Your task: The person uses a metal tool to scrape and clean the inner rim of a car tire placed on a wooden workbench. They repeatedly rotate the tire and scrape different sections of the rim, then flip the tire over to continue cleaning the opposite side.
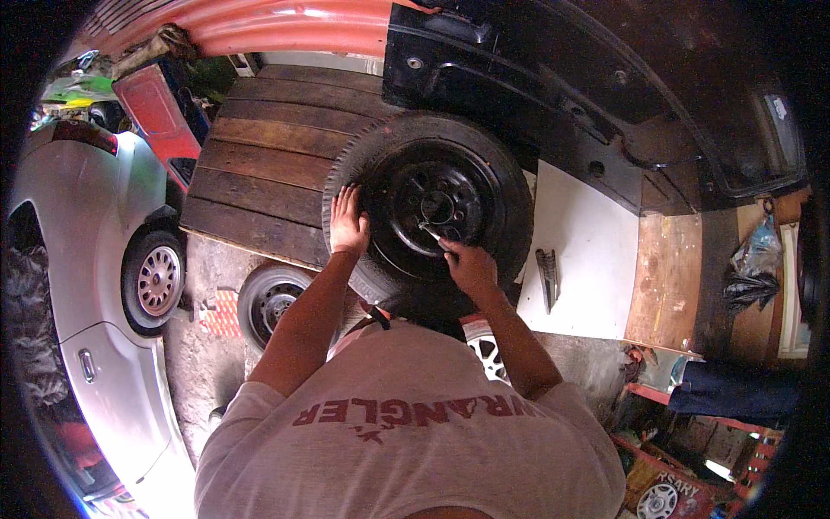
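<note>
Black wheel [424,190] lies beneath the flattened left hand [349,228] and the right hand [471,265], which grips a tool [434,233].

Tyre [516,203] black; planks [268,156] brown; car [95,216] silver; sheet [220,313] red-and-white patterned.

Place looking like car repair workshop. Big black wheel [406,182] lying flat, covering part of plank table [268,143]. Silver car [95,303] standing well left of big wheel. Second wheel [266,303] resting lower, left and to near side of big wheel; rough grey floor [186,368] showing around it. Black metal panel [596,95], seemingly car part, spreading beyond and right of big wheel. Dark tool [545,281] lying on white board [592,259], right of big wheel. Wavy red sheet [290,33] running beyond it.
</note>
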A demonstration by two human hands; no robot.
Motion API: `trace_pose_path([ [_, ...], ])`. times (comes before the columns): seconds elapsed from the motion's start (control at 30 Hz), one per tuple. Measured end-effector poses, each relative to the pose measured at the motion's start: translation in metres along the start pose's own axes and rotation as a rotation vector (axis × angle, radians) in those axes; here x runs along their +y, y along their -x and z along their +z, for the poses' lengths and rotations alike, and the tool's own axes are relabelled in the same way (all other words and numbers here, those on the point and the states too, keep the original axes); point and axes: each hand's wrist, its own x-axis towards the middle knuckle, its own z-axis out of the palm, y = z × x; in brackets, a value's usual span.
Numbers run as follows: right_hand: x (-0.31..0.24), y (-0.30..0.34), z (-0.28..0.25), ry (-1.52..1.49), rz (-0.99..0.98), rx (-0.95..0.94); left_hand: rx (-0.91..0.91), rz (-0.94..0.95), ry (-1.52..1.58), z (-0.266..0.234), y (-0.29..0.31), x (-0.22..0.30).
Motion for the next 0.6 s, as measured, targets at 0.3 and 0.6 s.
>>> trace_pose_path([
  [0.3, -0.013, -0.049, 0.002, 0.072, 0.041, 0.061, 0.004, -0.016, 0.029, 0.0, -0.001, 0.002],
  [0.6, -0.005, 0.006, 0.016, -0.12, 0.03, 0.069, -0.001, -0.019, 0.013, -0.001, 0.002, 0.001],
])
